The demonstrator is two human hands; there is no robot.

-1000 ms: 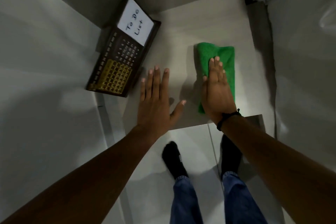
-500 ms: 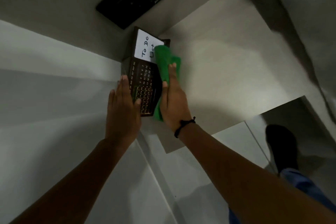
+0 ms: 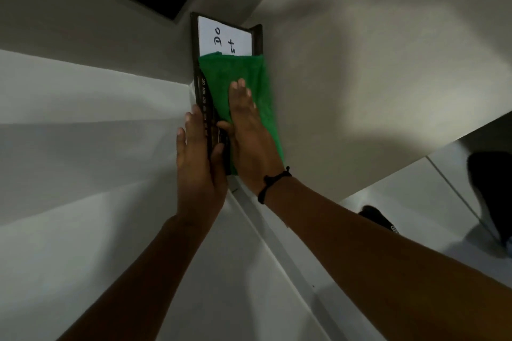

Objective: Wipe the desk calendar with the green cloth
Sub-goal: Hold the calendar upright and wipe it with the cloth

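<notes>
Both hands engaged: right hand (image 3: 250,133) flat, pressing green cloth (image 3: 241,77) onto desk calendar (image 3: 201,86) at table's (image 3: 360,77) left edge; left hand (image 3: 198,163) open, bracing frame. Wiping underway; uncovered white panel judged next.

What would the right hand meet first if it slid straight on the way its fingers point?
Likely the white to-do card at the far end of the desk calendar; the right hand would push the green cloth over it.

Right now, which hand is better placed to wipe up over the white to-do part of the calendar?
Probably the right hand: it lies flat on the green cloth, which covers most of the desk calendar just below the white to-do panel. The left hand braces the calendar's near left edge, off the cloth.
</notes>
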